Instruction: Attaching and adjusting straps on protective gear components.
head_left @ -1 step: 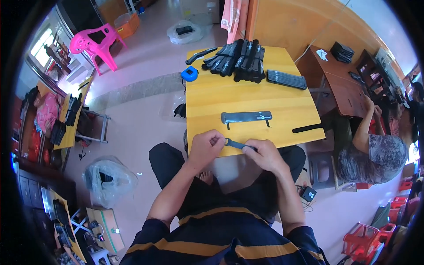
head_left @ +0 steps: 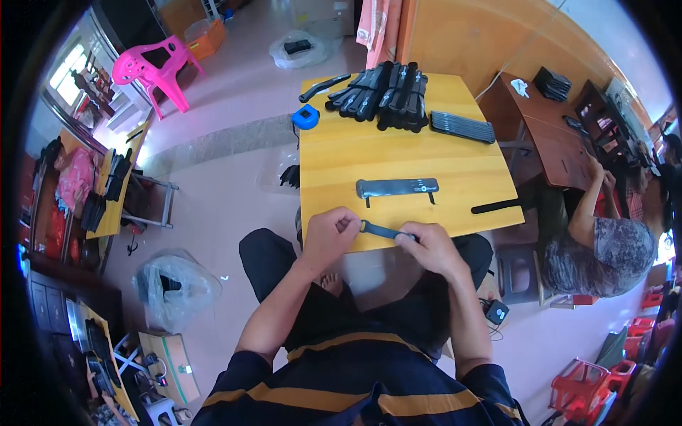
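Above the near edge of the yellow table (head_left: 412,156), a narrow dark strap (head_left: 383,231) stretches between my two hands. One end has a small loop or buckle, pinched by the fingertips of my left hand (head_left: 331,238). The other end is gripped between thumb and fingers of my right hand (head_left: 435,248), which hides that end. Just beyond my hands lies a flat dark grey strip (head_left: 394,188) with pale print and two short black tabs on its near side. A black strap (head_left: 496,206) lies at the table's right edge.
At the table's far side are piled bundles of black straps (head_left: 376,96), a blue tape measure (head_left: 305,117) and a stack of dark flat strips (head_left: 462,128). A co-worker (head_left: 604,241) sits at a brown table (head_left: 543,131) to the right. A pink chair (head_left: 160,71) stands far left.
My right hand has shifted very slightly up and to the right, and the strap between my hands lies a little flatter. Otherwise the scene is the same.
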The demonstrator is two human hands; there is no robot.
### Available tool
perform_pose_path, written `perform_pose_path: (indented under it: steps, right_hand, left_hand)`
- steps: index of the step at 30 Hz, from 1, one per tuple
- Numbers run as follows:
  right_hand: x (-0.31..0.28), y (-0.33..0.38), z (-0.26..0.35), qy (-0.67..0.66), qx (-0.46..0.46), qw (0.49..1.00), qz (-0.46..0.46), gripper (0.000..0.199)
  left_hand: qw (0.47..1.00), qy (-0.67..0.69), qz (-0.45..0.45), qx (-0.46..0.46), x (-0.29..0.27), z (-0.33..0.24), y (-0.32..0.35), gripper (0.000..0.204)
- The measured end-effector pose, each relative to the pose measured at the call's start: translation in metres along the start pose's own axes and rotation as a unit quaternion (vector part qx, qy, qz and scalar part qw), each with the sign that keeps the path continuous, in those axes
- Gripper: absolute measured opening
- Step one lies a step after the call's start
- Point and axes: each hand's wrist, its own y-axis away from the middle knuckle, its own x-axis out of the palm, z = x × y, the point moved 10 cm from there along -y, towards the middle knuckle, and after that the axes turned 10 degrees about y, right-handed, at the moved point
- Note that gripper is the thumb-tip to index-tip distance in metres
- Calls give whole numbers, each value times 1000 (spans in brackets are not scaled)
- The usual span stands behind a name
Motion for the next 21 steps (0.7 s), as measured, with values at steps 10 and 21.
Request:
perform_pose_path:
  steps: [10, 21]
  right_hand:
    - [-33, -10, -100, -107, 73, 990, -65, 14]
    - [-34, -44, -139, -262, 130, 938, -187, 13]
  left_hand:
    - [999, -20, 10, -45, 5, 42, -27, 13]
    - [996, -63, -24, -58, 8, 58, -54, 14]
